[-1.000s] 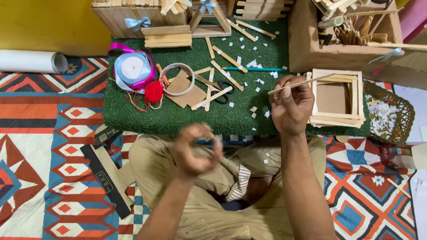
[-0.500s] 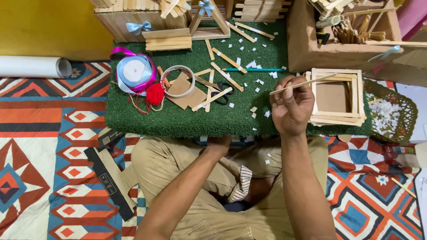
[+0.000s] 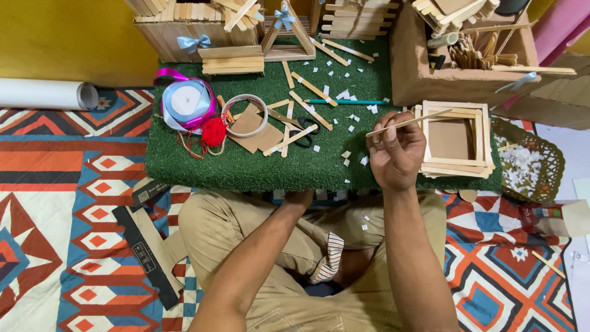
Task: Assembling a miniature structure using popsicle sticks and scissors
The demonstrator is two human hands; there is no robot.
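My right hand (image 3: 396, 154) pinches a thin wooden stick (image 3: 424, 118) above the right part of a green turf mat (image 3: 246, 166). The stick's far end reaches over a square frame (image 3: 453, 106) built of flat wooden sticks with a cardboard floor. My left hand (image 3: 299, 198) is at the mat's front edge over my lap. Its fingers are tucked out of sight under the edge. Loose flat sticks (image 3: 310, 110) and small white paper bits lie scattered on the mat.
On the mat lie black scissors (image 3: 302, 126), a tape ring (image 3: 246, 115), red yarn (image 3: 213, 131), a ribbon spool (image 3: 185, 101) and a teal pen (image 3: 344, 102). Stick houses (image 3: 184, 24) stand behind, a cardboard box (image 3: 424, 67) of sticks back right, and a basket (image 3: 528, 160) far right.
My left hand dropped from in front of my chest to the mat's front edge. My right hand and its stick stayed almost still.
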